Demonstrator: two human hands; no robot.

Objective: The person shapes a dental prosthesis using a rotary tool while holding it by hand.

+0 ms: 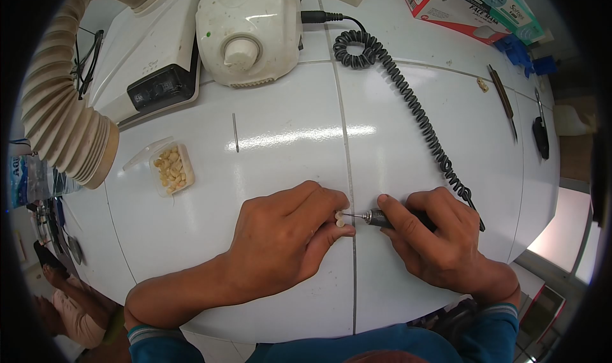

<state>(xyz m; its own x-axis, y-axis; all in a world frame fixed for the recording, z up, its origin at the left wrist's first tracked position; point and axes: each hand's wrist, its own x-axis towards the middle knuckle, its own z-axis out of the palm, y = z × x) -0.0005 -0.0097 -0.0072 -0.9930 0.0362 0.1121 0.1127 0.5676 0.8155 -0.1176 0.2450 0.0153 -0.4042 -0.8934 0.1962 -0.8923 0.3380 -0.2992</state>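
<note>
Between the thumb and fingers of my left hand [280, 235] is a small cream-coloured tooth piece [340, 220], partly covered by the fingertips. My right hand [440, 235] grips a black rotary handpiece [380, 218] like a pen, pointing left. Its thin bur [352, 215] reaches the tooth piece; whether they touch, I cannot tell. A black coiled cord [408, 85] runs from near the right hand up to a cream control unit [280, 18] with a round knob. Left of my hands, a clear lidded box [190, 168] stands open with several yellowish tooth pieces [171, 170] inside.
A ribbed hose [67, 120] hangs at the left beside a white machine [150, 69]. A thin metal rod [235, 133] lies on the white table [287, 101]. Far right are a face mask box [446, 9], a slim tool [503, 101] and a black-handled tool [540, 133]. Another person [76, 302] sits lower left.
</note>
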